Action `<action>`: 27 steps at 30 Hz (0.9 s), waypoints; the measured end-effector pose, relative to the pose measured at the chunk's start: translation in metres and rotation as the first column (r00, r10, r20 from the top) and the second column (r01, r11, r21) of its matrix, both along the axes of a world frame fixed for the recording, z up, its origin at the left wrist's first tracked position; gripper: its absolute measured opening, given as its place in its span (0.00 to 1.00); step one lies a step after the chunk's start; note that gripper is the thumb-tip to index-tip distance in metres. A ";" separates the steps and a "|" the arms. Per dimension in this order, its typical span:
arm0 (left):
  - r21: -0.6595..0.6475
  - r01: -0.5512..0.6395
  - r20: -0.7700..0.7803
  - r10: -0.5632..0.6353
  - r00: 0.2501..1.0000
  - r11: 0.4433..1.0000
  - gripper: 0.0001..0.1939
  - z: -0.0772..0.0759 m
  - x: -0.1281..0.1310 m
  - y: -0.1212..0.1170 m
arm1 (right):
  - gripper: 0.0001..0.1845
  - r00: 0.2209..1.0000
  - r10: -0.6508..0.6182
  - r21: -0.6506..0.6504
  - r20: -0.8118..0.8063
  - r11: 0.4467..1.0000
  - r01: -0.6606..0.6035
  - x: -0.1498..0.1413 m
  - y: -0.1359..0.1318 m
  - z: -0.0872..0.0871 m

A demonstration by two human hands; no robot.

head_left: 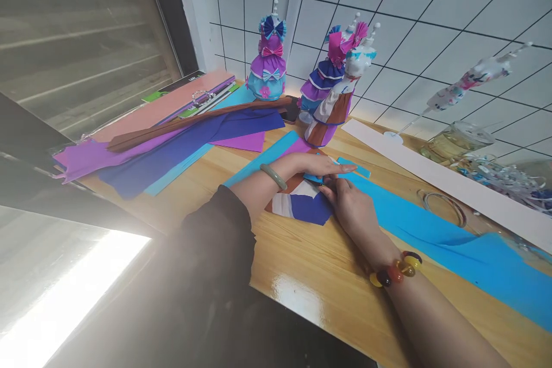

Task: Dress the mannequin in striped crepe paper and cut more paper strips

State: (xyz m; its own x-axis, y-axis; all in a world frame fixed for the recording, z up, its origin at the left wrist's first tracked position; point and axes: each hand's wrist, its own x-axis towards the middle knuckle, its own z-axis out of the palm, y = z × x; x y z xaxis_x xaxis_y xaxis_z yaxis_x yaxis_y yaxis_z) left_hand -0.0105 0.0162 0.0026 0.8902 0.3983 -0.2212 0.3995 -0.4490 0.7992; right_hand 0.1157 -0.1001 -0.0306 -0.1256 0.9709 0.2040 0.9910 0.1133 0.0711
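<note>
My left hand lies flat with its fingers stretched out on a small blue paper strip at the middle of the wooden table. My right hand is curled right below it, fingertips pinched at the edge of the same blue paper. Under both hands sits a folded piece of white, dark blue and brown paper. A long blue paper sheet runs off to the right. A green bangle is on my left wrist and a beaded bracelet on my right.
Three paper-dressed mannequin dolls stand at the back by the tiled wall. Stacked purple, blue, brown and pink sheets lie at the left. A white strip, wire rings, a glass jar and a tilted doll are at the right.
</note>
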 end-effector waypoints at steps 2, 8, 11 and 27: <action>0.015 -0.013 -0.020 0.013 1.000 1.000 0.36 0.001 0.000 -0.001 | 0.23 1.000 0.009 0.009 -0.016 1.000 -0.009 -0.001 0.000 0.000; 0.035 0.001 -0.007 -0.001 1.000 0.999 0.37 0.001 0.001 0.000 | 0.25 1.000 0.011 -0.004 -0.004 1.000 -0.011 -0.003 0.000 -0.001; 0.023 -0.005 0.006 0.005 1.000 1.000 0.39 -0.001 0.001 0.000 | 0.24 1.000 0.014 -0.012 -0.011 1.000 -0.014 -0.002 -0.002 -0.002; -0.030 0.005 0.000 -0.005 1.000 1.000 0.35 -0.001 -0.001 0.002 | 0.29 0.999 -0.049 -0.019 -0.022 0.999 0.048 0.023 -0.028 0.003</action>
